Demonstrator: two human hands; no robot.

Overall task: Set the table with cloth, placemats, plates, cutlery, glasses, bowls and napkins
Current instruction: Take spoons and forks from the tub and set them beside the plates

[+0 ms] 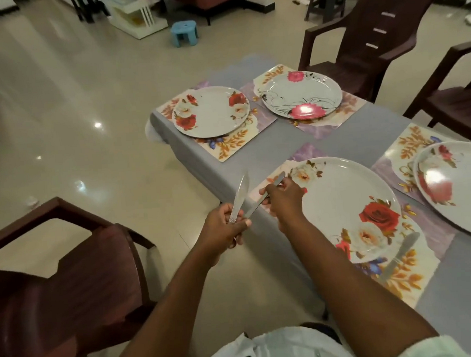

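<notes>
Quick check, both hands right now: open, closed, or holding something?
Left hand: closed round the handles of the cutlery, one knife blade pointing up.
Right hand: pinching a second knife by the near plate.

Dim warm light, glare on floor (96, 124), edges blurred and warped.

At the right edge of the frame, the near-right plate (458, 190) is cut off, and so is the placemat (410, 149) under it. The lower handle of the knife (239, 203) is hidden inside the left hand (226, 229). The right hand (284, 200) covers the middle of a second knife (268, 192). A third knife (400, 256), lower right, is blurred. Chairs (69, 287) at lower left and upper right run off-frame. Small objects far up on the floor are too blurred to identify.
</notes>
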